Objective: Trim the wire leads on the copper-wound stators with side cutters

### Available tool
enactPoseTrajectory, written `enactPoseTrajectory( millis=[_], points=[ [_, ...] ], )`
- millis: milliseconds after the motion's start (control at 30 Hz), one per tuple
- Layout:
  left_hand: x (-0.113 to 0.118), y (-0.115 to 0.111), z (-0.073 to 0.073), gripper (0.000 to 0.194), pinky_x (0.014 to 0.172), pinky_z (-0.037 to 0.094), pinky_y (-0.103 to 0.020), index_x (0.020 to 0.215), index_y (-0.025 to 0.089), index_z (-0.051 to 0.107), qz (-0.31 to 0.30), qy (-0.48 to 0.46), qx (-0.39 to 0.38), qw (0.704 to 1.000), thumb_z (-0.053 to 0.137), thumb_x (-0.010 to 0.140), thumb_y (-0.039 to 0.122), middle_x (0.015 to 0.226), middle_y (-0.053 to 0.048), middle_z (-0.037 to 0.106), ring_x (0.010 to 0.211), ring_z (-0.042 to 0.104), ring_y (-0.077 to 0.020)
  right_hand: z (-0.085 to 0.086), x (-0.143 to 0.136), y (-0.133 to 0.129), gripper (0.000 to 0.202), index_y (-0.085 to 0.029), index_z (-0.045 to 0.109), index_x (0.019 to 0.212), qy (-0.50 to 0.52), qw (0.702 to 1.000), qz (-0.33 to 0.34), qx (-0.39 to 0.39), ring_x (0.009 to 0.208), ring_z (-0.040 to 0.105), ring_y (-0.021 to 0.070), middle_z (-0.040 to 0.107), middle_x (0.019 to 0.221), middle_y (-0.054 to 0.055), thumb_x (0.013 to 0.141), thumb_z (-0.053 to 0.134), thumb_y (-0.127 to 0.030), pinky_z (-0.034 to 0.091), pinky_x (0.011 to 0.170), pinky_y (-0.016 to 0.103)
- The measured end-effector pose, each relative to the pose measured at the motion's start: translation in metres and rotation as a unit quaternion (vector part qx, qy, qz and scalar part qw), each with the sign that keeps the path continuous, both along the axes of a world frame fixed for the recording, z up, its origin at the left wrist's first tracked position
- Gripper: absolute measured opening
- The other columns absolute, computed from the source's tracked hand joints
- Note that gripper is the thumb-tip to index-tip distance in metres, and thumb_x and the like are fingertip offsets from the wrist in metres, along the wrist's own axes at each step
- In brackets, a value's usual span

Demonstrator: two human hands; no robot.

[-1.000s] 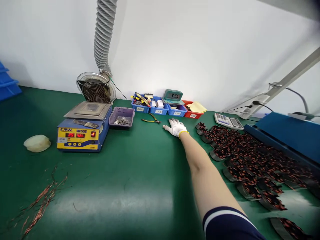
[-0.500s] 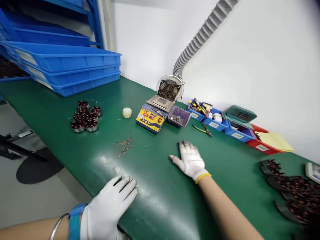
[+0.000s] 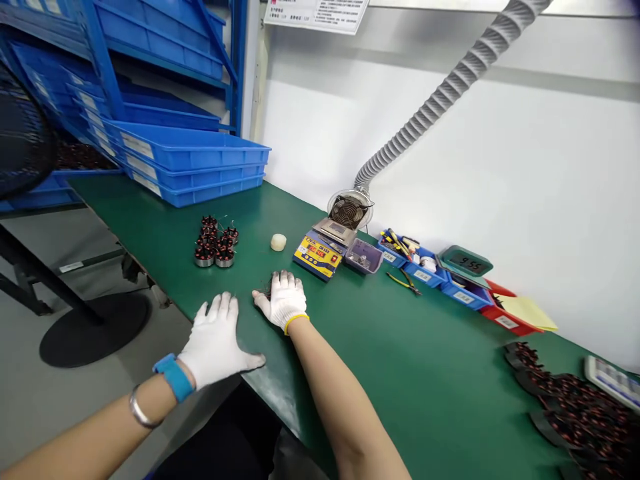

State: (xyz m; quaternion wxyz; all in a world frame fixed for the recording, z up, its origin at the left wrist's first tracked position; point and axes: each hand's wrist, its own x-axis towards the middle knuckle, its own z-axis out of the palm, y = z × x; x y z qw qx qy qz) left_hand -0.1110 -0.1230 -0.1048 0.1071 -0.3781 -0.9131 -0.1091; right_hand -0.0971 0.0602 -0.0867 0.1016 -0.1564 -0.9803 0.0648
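Both hands wear white gloves with darkened fingertips. My right hand [image 3: 283, 300] lies palm down on the green table [image 3: 380, 360], fingers stretched out and thumb spread. Thin wire scraps [image 3: 269, 288] show between its thumb and forefinger, the rest hidden under the hand. At the table's near left edge is my left hand [image 3: 217, 343], its fingers spread and thumb pointing right. It holds nothing. Beyond the hands stands a small group of wire-wound coils [image 3: 215, 243] in metal rings. A round whitish block [image 3: 278, 242] sits between them and the yellow-and-blue soldering unit [image 3: 317, 255].
Blue trays [image 3: 200, 160] are stacked at the back left. A purple bin [image 3: 364, 256], cutters [image 3: 404, 283], blue bins [image 3: 423, 273], a red bin [image 3: 510, 320] and a clock [image 3: 465, 261] line the wall. More coils [image 3: 580, 400] stand at the right. A fan stand [image 3: 95, 330] is on the floor.
My right hand has swept left across the table onto the wire scraps, which lay uncovered before. My left hand has moved up and spread its thumb. The view has shifted.
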Motion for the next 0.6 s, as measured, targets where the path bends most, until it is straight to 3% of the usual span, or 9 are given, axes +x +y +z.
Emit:
enactPoseTrajectory(
  millis=[67, 133, 233, 333, 433, 600],
  points=[
    [-0.016, 0.005, 0.004, 0.135, 0.112, 0.012, -0.056, 0.141, 0.001, 0.031, -0.004, -0.034, -0.032, 0.999, 0.047, 0.042, 0.091, 0.149, -0.028, 0.025, 0.139, 0.02, -0.0423, 0.0, 0.0, -0.001, 0.081, -0.003, 0.023, 0.147, 0.038, 0.999, -0.011, -0.032, 0.139, 0.025, 0.0324, 0.027, 0.151, 0.02, 0.091, 0.028, -0.061, 0.02, 0.112, 0.046],
    [-0.032, 0.016, 0.006, 0.14, 0.112, 0.01, -0.055, 0.143, 0.002, 0.029, 0.002, -0.061, -0.042, 0.997, 0.043, 0.038, 0.095, 0.151, -0.027, 0.021, 0.141, 0.016, -0.0424, -0.002, 0.01, 0.009, 0.074, -0.003, 0.017, 0.148, 0.07, 0.993, -0.072, -0.067, 0.14, 0.025, 0.0284, 0.026, 0.152, 0.019, 0.095, 0.023, -0.054, 0.025, 0.111, 0.041],
    [-0.056, 0.041, 0.008, 0.142, 0.112, 0.009, -0.054, 0.144, 0.002, 0.025, 0.015, -0.08, -0.031, 0.996, 0.042, 0.038, 0.096, 0.152, -0.028, 0.017, 0.141, 0.013, -0.0431, -0.005, 0.038, 0.031, 0.075, -0.001, 0.02, 0.147, 0.064, 0.987, -0.134, -0.054, 0.139, 0.027, 0.0311, 0.027, 0.151, 0.021, 0.093, 0.029, -0.053, 0.026, 0.111, 0.043],
    [-0.078, 0.068, 0.007, 0.14, 0.111, 0.011, -0.054, 0.143, 0.0, 0.024, 0.022, -0.086, -0.01, 0.996, 0.04, 0.043, 0.095, 0.151, -0.031, 0.019, 0.139, 0.015, -0.0454, -0.005, 0.071, 0.042, 0.08, -0.001, 0.026, 0.146, 0.024, 0.993, -0.12, 0.0, 0.137, 0.029, 0.0354, 0.029, 0.15, 0.022, 0.089, 0.038, -0.056, 0.024, 0.111, 0.046],
    [-0.094, 0.089, 0.01, 0.134, 0.11, 0.016, -0.053, 0.143, -0.002, 0.02, 0.014, -0.083, 0.016, 0.996, 0.039, 0.051, 0.093, 0.149, -0.032, 0.021, 0.138, 0.02, -0.0461, -0.005, 0.095, 0.037, 0.08, -0.001, 0.027, 0.146, 0.013, 0.993, -0.115, 0.026, 0.137, 0.03, 0.0358, 0.031, 0.149, 0.021, 0.089, 0.039, -0.056, 0.025, 0.112, 0.046],
    [-0.129, 0.118, 0.022, 0.104, 0.111, 0.021, -0.04, 0.146, 0.005, 0.016, -0.055, -0.06, 0.047, 0.996, 0.032, 0.075, 0.079, 0.155, -0.021, 0.016, 0.141, 0.019, -0.035, -0.004, 0.11, 0.025, 0.079, -0.004, 0.03, 0.145, 0.015, 0.993, -0.115, 0.035, 0.136, 0.032, 0.0343, 0.034, 0.149, 0.019, 0.088, 0.04, -0.057, 0.027, 0.112, 0.045]
  ],
)
